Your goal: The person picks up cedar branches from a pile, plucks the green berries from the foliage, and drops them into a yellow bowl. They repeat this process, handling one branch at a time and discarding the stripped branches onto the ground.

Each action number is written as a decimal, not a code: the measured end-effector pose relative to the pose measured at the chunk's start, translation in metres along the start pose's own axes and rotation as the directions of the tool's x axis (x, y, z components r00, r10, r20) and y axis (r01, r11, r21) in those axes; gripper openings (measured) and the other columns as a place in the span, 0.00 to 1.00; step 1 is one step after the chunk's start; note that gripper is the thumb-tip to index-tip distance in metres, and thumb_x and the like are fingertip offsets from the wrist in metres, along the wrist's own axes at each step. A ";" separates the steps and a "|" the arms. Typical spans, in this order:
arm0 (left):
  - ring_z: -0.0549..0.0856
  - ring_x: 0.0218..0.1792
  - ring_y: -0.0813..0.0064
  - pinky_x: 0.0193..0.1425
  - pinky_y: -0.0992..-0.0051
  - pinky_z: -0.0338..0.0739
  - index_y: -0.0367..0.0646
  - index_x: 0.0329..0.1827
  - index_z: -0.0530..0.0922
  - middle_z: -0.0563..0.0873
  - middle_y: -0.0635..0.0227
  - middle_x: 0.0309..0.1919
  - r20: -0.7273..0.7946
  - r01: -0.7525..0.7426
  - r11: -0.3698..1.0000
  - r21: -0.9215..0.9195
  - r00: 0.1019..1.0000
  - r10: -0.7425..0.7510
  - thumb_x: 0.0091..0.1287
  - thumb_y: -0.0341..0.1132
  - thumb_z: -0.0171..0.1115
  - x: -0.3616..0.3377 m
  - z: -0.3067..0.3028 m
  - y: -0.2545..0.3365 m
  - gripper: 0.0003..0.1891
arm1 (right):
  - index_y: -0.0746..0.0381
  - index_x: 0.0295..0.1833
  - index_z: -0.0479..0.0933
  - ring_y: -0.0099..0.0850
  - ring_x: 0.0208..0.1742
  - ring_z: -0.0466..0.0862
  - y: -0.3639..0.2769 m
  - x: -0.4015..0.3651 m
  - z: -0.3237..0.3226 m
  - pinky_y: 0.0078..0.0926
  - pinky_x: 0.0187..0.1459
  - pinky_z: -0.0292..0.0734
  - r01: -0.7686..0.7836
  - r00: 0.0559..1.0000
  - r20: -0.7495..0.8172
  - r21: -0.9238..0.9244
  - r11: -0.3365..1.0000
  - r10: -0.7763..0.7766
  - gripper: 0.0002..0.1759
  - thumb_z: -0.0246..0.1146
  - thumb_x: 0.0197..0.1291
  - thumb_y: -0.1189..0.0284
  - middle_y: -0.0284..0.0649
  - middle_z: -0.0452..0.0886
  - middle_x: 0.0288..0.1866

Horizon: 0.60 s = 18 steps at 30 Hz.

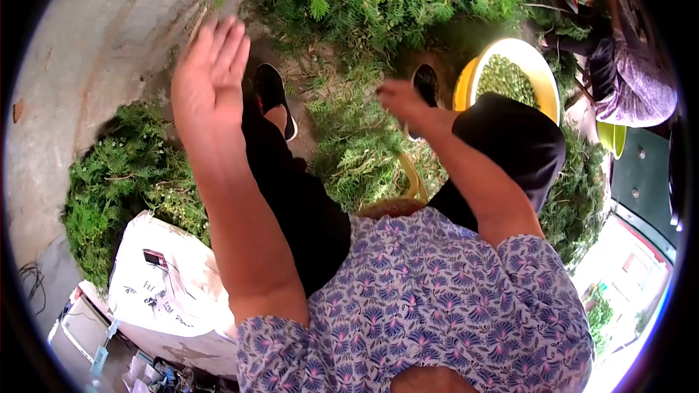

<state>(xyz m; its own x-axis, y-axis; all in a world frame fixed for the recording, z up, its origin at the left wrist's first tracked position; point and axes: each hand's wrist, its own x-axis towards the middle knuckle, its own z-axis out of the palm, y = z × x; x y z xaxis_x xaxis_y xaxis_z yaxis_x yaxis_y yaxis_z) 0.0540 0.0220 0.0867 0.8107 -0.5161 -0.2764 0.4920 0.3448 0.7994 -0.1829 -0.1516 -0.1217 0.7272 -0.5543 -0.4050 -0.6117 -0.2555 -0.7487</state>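
My left hand (212, 73) is raised over the ground beside my left shoe (273, 91), its fingers stretched out and nothing in it. In front of my right shoe (424, 86) hovers my right hand (405, 102), its fingers blurred; no held object can be made out. Cut green sprigs (349, 153) lie between my feet. Against my right leg stands a yellow bucket (542, 73) containing small green pieces. Part of a red-brown round item (393, 208) and a curved yellow strip (413, 177) show near my lap.
A big heap of green branches (393, 0) lies ahead, another heap (109, 182) at left beside a wall (65, 87). Behind that heap, a white sack (156, 276) bears a small dark device (154, 257). At far right a person (633, 80) sits near a yellow-green container (613, 138).
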 end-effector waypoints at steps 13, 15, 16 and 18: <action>0.78 0.37 0.76 0.48 0.72 0.72 0.38 0.54 0.69 0.79 0.67 0.36 -0.306 -0.051 0.929 -0.366 0.950 -0.068 0.70 0.35 0.49 -0.057 -0.026 0.014 0.14 | 0.61 0.61 0.64 0.48 0.56 0.70 -0.020 0.087 0.120 0.41 0.55 0.69 0.308 0.910 0.402 -0.488 0.817 -0.103 0.29 0.63 0.52 0.73 0.47 0.66 0.60; 0.78 0.36 0.77 0.48 0.71 0.72 0.38 0.55 0.68 0.79 0.68 0.35 -0.324 -0.021 0.930 -0.366 0.940 -0.106 0.70 0.35 0.48 -0.060 -0.024 0.018 0.14 | 0.60 0.61 0.63 0.51 0.58 0.68 -0.019 0.106 0.134 0.42 0.55 0.69 0.335 0.916 0.374 -0.517 0.788 -0.143 0.30 0.63 0.52 0.72 0.47 0.64 0.62; 0.77 0.35 0.77 0.49 0.70 0.71 0.37 0.56 0.68 0.78 0.69 0.34 -0.300 0.018 0.927 -0.374 0.944 -0.140 0.70 0.33 0.49 -0.061 -0.024 0.019 0.14 | 0.60 0.62 0.63 0.53 0.59 0.67 -0.021 0.112 0.139 0.44 0.56 0.69 0.355 0.922 0.341 -0.549 0.757 -0.185 0.31 0.63 0.52 0.72 0.47 0.62 0.63; 0.76 0.34 0.78 0.49 0.69 0.71 0.37 0.56 0.67 0.77 0.71 0.33 -0.274 0.066 0.921 -0.384 0.944 -0.182 0.69 0.31 0.49 -0.059 -0.016 0.021 0.15 | 0.59 0.63 0.62 0.56 0.66 0.59 -0.022 0.119 0.143 0.49 0.58 0.67 0.325 0.925 0.361 -0.585 0.743 -0.121 0.32 0.64 0.52 0.69 0.49 0.57 0.67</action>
<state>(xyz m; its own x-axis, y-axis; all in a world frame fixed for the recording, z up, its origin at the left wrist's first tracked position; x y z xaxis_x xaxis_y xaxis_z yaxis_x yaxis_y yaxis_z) 0.0216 0.0721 0.1109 0.7628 -0.3355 -0.5527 0.6288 0.5841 0.5133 -0.0383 -0.0982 -0.2280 0.8587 -0.1957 -0.4736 -0.4002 -0.8333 -0.3813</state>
